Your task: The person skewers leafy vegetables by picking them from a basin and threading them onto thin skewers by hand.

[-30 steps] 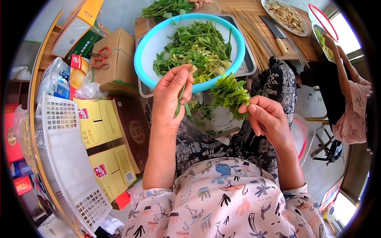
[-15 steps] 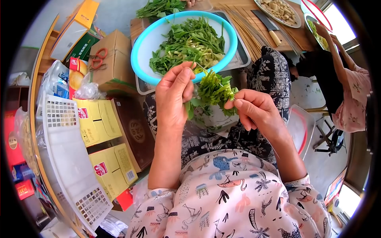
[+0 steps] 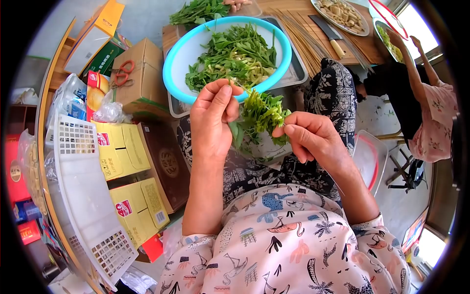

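Observation:
A bunch of leafy greens (image 3: pixel 264 113) is gathered tightly between my two hands, threaded on a thin skewer that mostly hides inside it. My right hand (image 3: pixel 313 137) is closed in a pinch at the lower right end of the bunch, and the skewer's thin tail shows below the palm. Thumb and forefinger of my left hand (image 3: pixel 215 110) press together at the upper left, on what looks like a thin green stem; its exact hold is partly hidden. Just beyond them sits a blue-rimmed basin (image 3: pixel 169 73) with loose greens (image 3: pixel 240 54) heaped inside.
Bamboo skewers (image 3: pixel 303 36), a knife (image 3: pixel 329 34) and a plate of cut pieces (image 3: pixel 342 17) lie at the back right. Cardboard boxes (image 3: pixel 142 73), red scissors (image 3: pixel 123 73) and a white plastic rack (image 3: pixel 81 181) stand left. Another person's arms (image 3: pixel 413 63) reach over greens at right.
My right hand has shifted slightly left with the skewered bunch, closer to my left hand. More of another person's fingers shows at the top edge. The basin appears slightly lower in view.

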Motion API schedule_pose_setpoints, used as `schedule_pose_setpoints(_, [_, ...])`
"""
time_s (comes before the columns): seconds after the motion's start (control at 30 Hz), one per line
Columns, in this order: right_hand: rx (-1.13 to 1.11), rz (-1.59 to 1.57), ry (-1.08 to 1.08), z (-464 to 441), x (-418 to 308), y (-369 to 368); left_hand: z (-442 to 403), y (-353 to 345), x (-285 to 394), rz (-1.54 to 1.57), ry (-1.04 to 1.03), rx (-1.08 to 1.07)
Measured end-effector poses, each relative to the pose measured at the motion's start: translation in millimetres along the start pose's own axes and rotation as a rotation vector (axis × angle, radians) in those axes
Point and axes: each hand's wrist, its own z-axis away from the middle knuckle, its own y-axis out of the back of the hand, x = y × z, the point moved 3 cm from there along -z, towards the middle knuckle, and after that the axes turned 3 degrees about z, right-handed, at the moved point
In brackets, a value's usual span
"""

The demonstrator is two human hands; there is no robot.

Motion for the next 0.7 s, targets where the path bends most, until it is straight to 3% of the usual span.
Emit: schedule_pose_setpoints(0.7, [-0.02, 0.026, 0.005, -3.5, 2.3, -0.8, -1.0, -2.1, -2.2, 0.114, 0.098, 0.037])
